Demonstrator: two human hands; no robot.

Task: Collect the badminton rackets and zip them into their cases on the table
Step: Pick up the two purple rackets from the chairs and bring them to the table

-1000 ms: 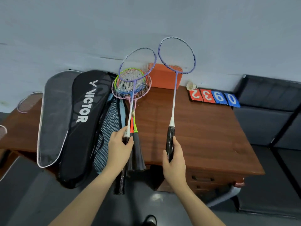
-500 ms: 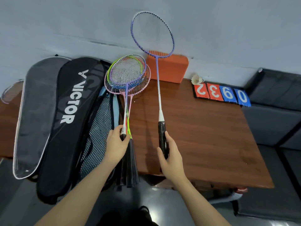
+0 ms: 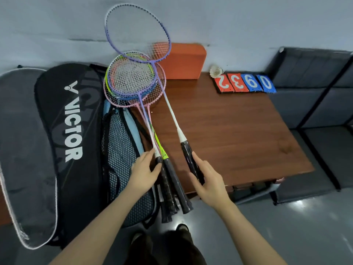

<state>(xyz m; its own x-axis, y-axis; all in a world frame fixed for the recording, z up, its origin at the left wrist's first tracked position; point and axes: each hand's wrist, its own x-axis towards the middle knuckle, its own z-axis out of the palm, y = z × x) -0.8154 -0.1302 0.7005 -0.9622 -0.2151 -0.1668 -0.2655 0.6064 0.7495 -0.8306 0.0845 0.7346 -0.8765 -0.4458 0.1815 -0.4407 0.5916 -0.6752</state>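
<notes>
Fingers (image 3: 197, 159) pinch one racket (image 3: 172, 113) (three cases (image 3: 76, 150) lie left).

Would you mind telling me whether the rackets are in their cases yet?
Out: the bunched rackets lie beside the black Victor case, handles under the left hand.
</notes>
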